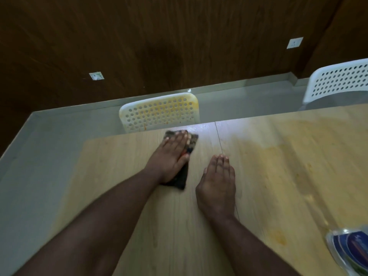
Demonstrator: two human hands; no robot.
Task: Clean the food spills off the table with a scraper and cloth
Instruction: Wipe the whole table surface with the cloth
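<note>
Pressing flat, the left hand (172, 156) lies with straight fingers on the cloth (182, 154), so its grip is open: it clasps nothing and simply bears down, which I judge spreads the weight over the fabric for wiping. The cloth is dark and patterned, and shows past the fingertips and under the palm's heel. Just right of the cloth, the right hand (217, 184) rests flat on the worktop (119, 166), fingers straight and together, holding nothing; it likely steadies the person leaning forward. Further right of the cloth, orange-yellow stains (278, 154) spread across the wood, not yet cleaned. Beyond the cloth, a stained chair (159, 113) is tucked against the far edge. No scraper is in view. A plastic packet (350, 250) lies well right of the cloth, nearer the person.
</note>
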